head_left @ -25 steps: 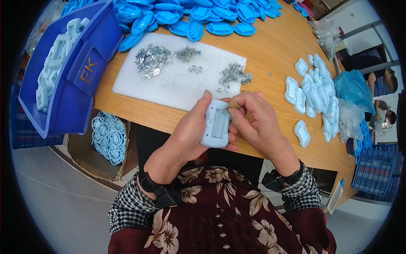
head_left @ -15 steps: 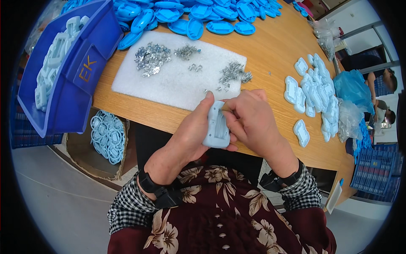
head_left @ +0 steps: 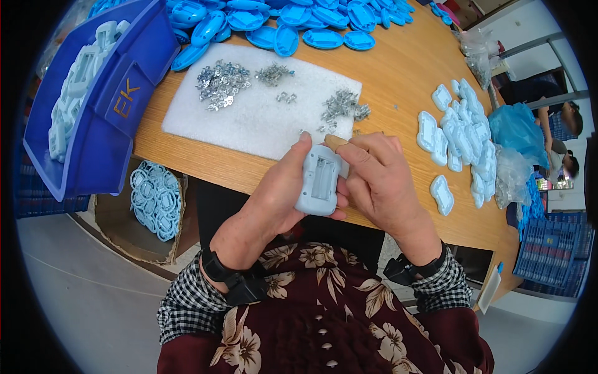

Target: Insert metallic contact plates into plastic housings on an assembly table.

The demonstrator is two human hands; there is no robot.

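My left hand [head_left: 283, 177] is closed around a light blue plastic battery housing [head_left: 309, 201], its thumb along the left edge and fingertips showing at the right side. The open battery compartment faces up, and thin metal contacts seem to show inside. My right hand [head_left: 380, 181] is at the housing's upper right with fingers curled; one fingertip wears a tan cover and is by the top edge. Whatever those fingers may pinch is hidden. Just beyond lies a white foam mat [head_left: 261, 128] bearing heaps of small metal contact pieces [head_left: 223, 85] and springs [head_left: 342, 107].
A blue bin [head_left: 99, 134] of light blue housings stands at left. Bright blue oval shells [head_left: 286, 40] are piled at the back. Light blue covers [head_left: 464, 134] lie on the table at right, near plastic bags [head_left: 520, 134]. Below left, a cardboard box [head_left: 134, 227] holds ring-shaped parts.
My right fingers have drawn back from inside the battery compartment to the housing's upper right edge, uncovering the compartment. My left hand keeps its hold on the housing.
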